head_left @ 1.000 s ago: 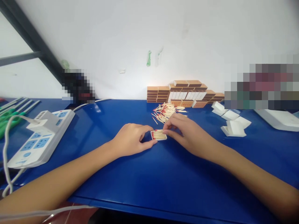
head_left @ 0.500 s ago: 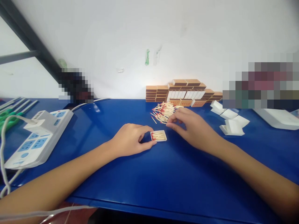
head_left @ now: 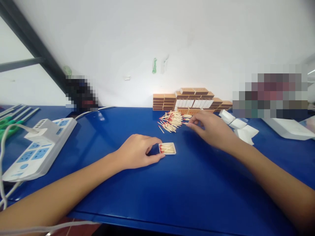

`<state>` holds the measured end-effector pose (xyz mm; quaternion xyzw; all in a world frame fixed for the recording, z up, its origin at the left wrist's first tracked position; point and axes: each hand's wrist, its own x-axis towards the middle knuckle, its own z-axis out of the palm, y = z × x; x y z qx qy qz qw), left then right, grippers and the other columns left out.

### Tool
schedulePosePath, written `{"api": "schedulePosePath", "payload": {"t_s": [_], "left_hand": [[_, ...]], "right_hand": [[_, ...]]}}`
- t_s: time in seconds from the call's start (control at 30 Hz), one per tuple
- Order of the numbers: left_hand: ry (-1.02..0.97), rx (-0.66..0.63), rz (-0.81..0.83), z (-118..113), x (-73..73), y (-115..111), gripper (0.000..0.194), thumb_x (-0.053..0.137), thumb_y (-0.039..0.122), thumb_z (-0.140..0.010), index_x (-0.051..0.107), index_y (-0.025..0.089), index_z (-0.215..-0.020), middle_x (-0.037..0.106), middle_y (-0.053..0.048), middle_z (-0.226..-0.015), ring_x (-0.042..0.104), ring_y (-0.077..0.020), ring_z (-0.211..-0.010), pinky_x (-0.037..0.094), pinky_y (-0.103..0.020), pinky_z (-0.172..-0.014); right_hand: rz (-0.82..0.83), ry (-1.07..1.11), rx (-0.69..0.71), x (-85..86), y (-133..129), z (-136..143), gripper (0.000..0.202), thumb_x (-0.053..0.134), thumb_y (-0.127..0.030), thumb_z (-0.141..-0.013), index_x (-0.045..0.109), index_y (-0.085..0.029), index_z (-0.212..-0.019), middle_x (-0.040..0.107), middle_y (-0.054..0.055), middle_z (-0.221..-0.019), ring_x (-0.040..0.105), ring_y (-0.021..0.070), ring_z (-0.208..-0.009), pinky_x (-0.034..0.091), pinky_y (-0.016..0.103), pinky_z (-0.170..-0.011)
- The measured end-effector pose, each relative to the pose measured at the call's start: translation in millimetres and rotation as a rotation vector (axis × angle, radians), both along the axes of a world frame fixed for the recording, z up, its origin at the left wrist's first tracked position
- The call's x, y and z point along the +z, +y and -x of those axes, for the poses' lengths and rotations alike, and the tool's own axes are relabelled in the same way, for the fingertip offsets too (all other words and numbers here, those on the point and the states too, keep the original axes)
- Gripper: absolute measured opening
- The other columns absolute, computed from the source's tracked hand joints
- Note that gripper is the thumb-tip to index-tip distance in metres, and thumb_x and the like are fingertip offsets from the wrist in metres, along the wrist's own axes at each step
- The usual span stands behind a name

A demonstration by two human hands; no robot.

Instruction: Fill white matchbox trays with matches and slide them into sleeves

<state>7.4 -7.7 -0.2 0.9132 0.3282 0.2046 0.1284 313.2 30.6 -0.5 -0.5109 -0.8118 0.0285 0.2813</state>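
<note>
A small white matchbox tray (head_left: 173,149) lies on the blue table (head_left: 157,186), with several red-headed matches (head_left: 167,149) in it. My left hand (head_left: 141,151) grips the tray's left end between thumb and forefinger. Beyond the tray is a loose pile of matches (head_left: 173,120). My right hand (head_left: 209,126) is at the right side of that pile, thumb and forefinger pinched on the end of a match (head_left: 184,123). Its other fingers are curled.
Brown matchboxes (head_left: 163,102) stand stacked against the wall, with white trays among them. Folded white pieces (head_left: 238,124) and a larger white box (head_left: 287,127) lie at right. A power strip (head_left: 41,152), cable and green-handled tools (head_left: 10,126) are at left.
My right hand has moved right, away from the tray, and a match now shows at its fingertips. My left hand stays on the tray. The view has shifted slightly.
</note>
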Motion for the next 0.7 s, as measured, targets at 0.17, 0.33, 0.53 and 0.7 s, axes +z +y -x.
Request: {"api": "schedulePosePath", "payload": {"t_s": [0.17, 0.33, 0.53, 0.7], "left_hand": [[0.006, 0.006, 0.007, 0, 1.1, -1, 0.031, 0.072, 0.039, -0.092, 0.073, 0.021, -0.117, 0.059, 0.007, -0.064, 0.056, -0.0095, -0.056, 0.038, -0.023, -0.057], [0.018, -0.003, 0.018, 0, 0.5, -1, 0.029, 0.07, 0.042, -0.094, 0.074, 0.022, -0.114, 0.059, 0.007, -0.064, 0.056, -0.0096, -0.056, 0.039, -0.024, -0.057], [0.009, -0.012, -0.002, 1, 0.2, -1, 0.029, 0.07, 0.042, -0.093, 0.073, 0.021, -0.114, 0.059, 0.007, -0.064, 0.056, -0.0096, -0.056, 0.039, -0.024, -0.057], [-0.003, -0.008, -0.002, 0, 0.0, -1, 0.029, 0.071, 0.04, -0.093, 0.073, 0.023, -0.116, 0.059, 0.007, -0.064, 0.056, -0.0093, -0.057, 0.04, -0.023, -0.057]], "right_hand": [[0.291, 0.204, 0.213, 8.3, -25, 34, 0.021, 0.063, -0.041, -0.099, 0.069, -0.023, -0.091, 0.063, 0.001, -0.077, 0.056, 0.0169, -0.068, 0.044, 0.03, -0.063], [0.334, 0.119, 0.301, 7.2, -55, 70, 0.011, 0.065, -0.029, -0.099, 0.072, -0.023, -0.092, 0.063, 0.001, -0.085, 0.058, 0.0148, -0.074, 0.043, 0.028, -0.066], [0.251, 0.041, 0.299, 5.8, -55, 68, 0.011, 0.062, -0.021, -0.099, 0.069, -0.021, -0.091, 0.064, 0.003, -0.088, 0.059, 0.0158, -0.076, 0.043, 0.028, -0.065], [0.233, 0.037, 0.345, 24.3, -33, 35, 0.01, 0.066, -0.027, -0.096, 0.073, -0.024, -0.091, 0.071, 0.004, -0.09, 0.063, 0.018, -0.076, 0.047, 0.03, -0.067]]}}
